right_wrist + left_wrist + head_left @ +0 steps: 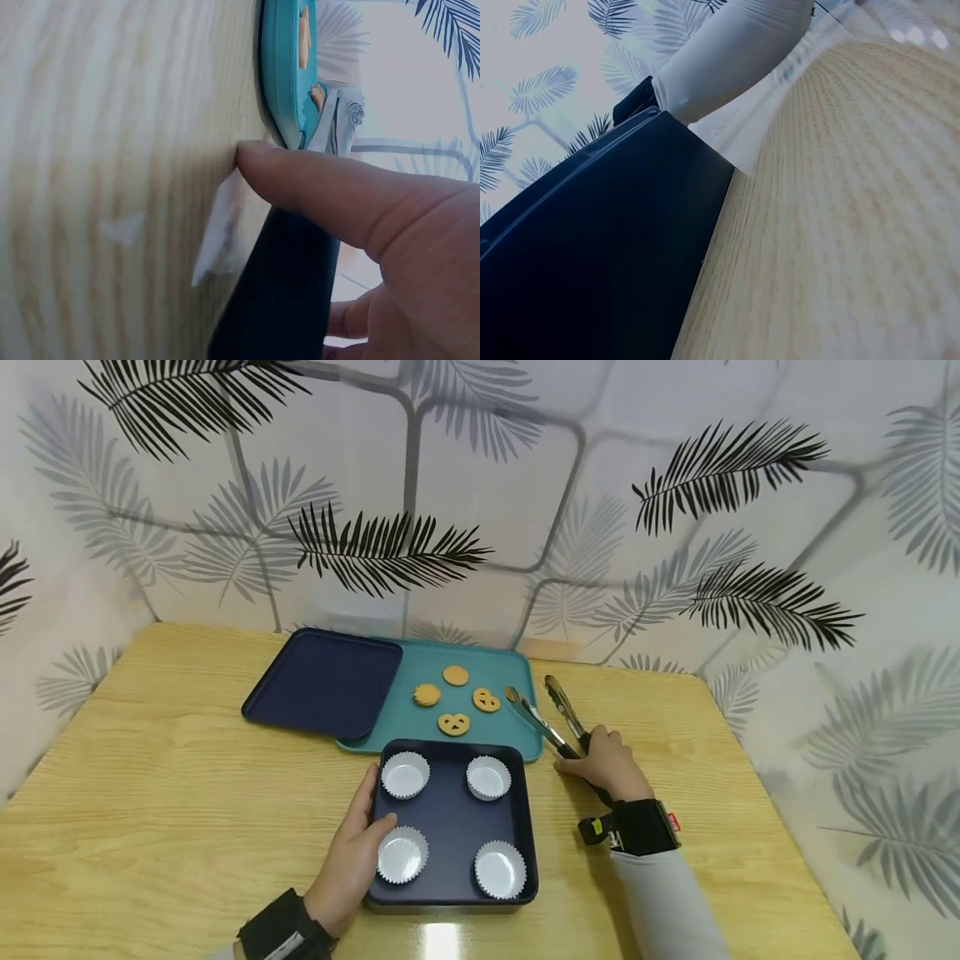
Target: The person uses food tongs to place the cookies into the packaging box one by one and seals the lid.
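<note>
My left hand (349,857) grips the left side of a deep, dark square baking pan (453,822), with the thumb over its rim. Inside the pan, white fluted baking cups (488,777) sit near the corners. My right hand (611,766) holds metal tongs (553,741) by their black handles, and the tongs' arms stand apart. One tip is over the right edge of a teal tray (397,727); whether it touches a cookie cannot be told. Pretzel-shaped cookies (453,724) and a round cookie (455,675) lie on that tray. The left wrist view shows only the pan's outer wall (607,247).
A flat navy tray (322,681) overlaps the left part of the teal tray. Everything stands on a wooden table (165,793), with a leaf-patterned curtain (480,510) behind it. A spiky-edged cookie (427,695) lies near the navy tray.
</note>
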`<state>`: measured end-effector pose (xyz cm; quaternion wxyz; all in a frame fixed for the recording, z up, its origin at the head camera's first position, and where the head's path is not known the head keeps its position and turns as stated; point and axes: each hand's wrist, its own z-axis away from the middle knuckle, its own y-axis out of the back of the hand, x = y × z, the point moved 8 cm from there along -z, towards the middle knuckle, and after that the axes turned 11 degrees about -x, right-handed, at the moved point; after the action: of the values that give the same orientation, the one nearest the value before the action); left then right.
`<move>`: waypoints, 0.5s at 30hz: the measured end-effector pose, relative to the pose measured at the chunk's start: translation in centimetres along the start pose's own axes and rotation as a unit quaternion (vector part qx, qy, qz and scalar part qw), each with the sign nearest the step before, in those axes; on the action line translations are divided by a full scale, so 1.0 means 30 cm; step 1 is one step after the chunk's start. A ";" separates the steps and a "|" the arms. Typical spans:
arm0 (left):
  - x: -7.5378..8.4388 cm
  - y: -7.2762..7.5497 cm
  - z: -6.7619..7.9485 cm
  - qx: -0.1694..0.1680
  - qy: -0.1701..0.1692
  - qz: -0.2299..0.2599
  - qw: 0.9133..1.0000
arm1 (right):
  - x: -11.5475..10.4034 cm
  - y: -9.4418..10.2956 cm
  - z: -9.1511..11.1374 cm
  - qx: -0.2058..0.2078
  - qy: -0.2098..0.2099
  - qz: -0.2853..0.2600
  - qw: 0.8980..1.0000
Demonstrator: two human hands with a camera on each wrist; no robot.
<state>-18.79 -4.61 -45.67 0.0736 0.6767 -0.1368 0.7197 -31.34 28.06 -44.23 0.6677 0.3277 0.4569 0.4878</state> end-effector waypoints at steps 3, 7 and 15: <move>-0.009 -0.002 0.006 0.000 0.003 0.002 1.000 | 0.007 -0.013 0.007 0.009 0.005 0.004 1.000; -0.008 -0.003 0.008 -0.003 -0.010 0.011 1.000 | 0.008 -0.016 0.008 0.017 0.015 0.001 1.000; -0.010 -0.005 0.004 -0.007 -0.008 0.016 1.000 | -0.004 0.012 0.029 0.009 0.041 -0.058 0.997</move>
<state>-18.59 -4.47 -45.96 0.0661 0.6800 -0.1532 0.7140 -30.67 28.04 -43.57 0.6723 0.2864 0.5066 0.4576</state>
